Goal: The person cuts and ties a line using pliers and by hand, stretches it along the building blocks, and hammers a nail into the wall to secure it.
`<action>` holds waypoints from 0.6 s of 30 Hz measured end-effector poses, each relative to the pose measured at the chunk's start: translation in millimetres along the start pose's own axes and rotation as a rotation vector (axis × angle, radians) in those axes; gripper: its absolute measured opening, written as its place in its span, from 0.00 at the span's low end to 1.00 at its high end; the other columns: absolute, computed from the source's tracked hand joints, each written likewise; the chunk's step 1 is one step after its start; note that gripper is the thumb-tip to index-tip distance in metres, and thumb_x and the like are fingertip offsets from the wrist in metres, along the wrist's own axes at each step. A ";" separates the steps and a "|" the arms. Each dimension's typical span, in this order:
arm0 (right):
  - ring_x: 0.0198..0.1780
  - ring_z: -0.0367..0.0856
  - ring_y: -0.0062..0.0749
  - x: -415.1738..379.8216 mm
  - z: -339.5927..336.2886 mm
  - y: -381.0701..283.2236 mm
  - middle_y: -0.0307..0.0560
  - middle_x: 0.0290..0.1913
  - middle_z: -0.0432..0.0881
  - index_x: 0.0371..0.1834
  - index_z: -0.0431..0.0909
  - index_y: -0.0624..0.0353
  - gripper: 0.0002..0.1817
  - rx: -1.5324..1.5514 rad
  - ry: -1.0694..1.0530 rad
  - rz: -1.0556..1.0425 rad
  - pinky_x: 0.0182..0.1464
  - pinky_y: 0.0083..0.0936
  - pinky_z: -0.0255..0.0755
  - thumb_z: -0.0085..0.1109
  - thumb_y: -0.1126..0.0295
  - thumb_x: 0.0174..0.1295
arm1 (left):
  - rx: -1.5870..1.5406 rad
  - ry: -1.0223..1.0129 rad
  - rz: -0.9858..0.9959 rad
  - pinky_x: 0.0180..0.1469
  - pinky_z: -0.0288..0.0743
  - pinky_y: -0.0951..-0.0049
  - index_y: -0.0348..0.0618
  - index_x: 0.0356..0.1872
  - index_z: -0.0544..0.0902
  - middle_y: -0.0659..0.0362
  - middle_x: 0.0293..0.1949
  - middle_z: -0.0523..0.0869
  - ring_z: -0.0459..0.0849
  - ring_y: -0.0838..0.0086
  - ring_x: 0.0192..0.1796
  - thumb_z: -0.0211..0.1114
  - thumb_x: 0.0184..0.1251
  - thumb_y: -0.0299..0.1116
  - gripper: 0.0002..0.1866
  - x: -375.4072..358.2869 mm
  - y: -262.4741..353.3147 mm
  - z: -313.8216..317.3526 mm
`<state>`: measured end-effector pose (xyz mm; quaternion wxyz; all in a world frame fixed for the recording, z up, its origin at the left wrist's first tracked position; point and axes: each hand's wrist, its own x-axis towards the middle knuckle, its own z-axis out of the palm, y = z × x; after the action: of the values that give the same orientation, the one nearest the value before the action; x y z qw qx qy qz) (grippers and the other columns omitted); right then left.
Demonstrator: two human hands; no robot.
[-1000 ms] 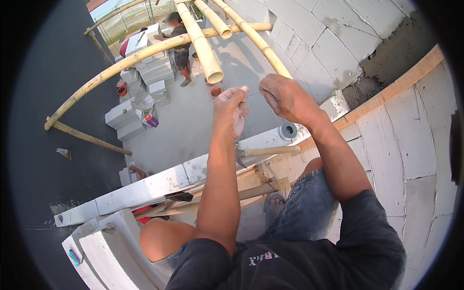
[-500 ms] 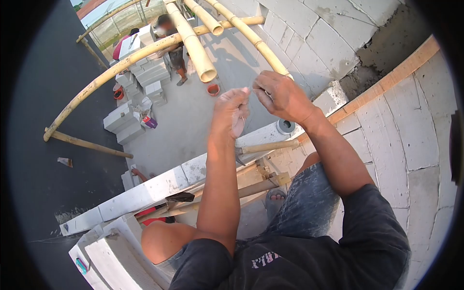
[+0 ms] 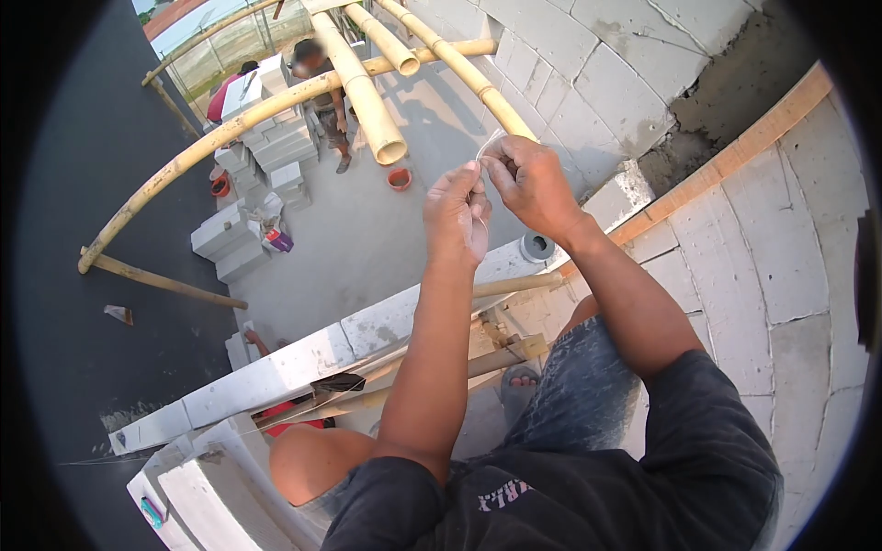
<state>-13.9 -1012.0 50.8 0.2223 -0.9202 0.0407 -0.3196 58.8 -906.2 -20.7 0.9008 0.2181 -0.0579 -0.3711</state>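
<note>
A thin white string [image 3: 490, 142] runs between my hands and makes a small loop above the fingertips. My left hand [image 3: 456, 207] is closed, pinching it between thumb and forefinger, and a strand hangs beside the palm. Close against it on the right, my right hand [image 3: 535, 186] is also closed on the string with bent fingers. Below my right wrist, a round grey ring-shaped object [image 3: 537, 246] rests on the top of the white block wall [image 3: 312, 356]. A wooden handle [image 3: 517, 284] lies near it, partly hidden by my left arm.
Bamboo poles [image 3: 372, 119] cross ahead of my hands. On the lower floor are stacked white blocks [image 3: 230, 241], an orange bucket [image 3: 399, 178] and a person [image 3: 326, 106]. Another person's hand [image 3: 256, 342] shows beyond the wall. A wooden board [image 3: 726, 170] edges the blockwork at right.
My left hand has shifted right, bringing both hands closer together. A loop of string now shows above the fingers. The person below has moved an arm down.
</note>
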 end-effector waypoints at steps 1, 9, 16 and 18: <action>0.38 0.86 0.56 0.0 -1.0 -0.5 0.58 0.36 0.85 0.37 0.81 0.66 0.02 0.097 0.008 0.037 0.43 0.43 0.79 0.64 0.78 0.67 | -0.023 0.061 -0.016 0.29 0.63 0.76 0.45 0.37 0.84 0.66 0.30 0.81 0.70 0.81 0.23 0.71 0.76 0.30 0.05 -0.7 3.9 0.6; 0.32 0.83 0.39 6.7 -9.2 0.0 0.53 0.31 0.85 0.38 0.84 0.67 0.03 0.112 0.041 0.171 0.39 0.34 0.77 0.65 0.78 0.69 | -0.061 -0.023 -0.036 0.28 0.59 0.78 0.43 0.40 0.87 0.67 0.29 0.80 0.67 0.84 0.22 0.74 0.73 0.30 0.05 3.1 12.3 -6.9; 0.30 0.78 0.18 9.1 -6.1 12.1 0.38 0.30 0.87 0.39 0.88 0.65 0.07 0.490 0.126 0.541 0.33 0.26 0.74 0.71 0.71 0.69 | 0.116 -0.163 -0.097 0.31 0.58 0.78 0.44 0.39 0.86 0.72 0.26 0.75 0.64 0.86 0.24 0.72 0.75 0.32 0.05 0.0 10.1 -1.8; 0.31 0.78 0.17 5.2 -3.6 7.2 0.37 0.31 0.87 0.39 0.89 0.65 0.07 0.529 0.086 0.530 0.34 0.24 0.73 0.72 0.71 0.68 | 0.113 -0.170 -0.096 0.33 0.59 0.77 0.47 0.38 0.86 0.73 0.26 0.74 0.64 0.85 0.25 0.71 0.76 0.33 0.05 1.3 7.5 -4.0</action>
<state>-11.4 -1021.0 53.1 0.5254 -0.7742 0.2030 -0.2887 65.6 -901.0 -21.1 0.8600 0.2387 -0.1442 -0.4273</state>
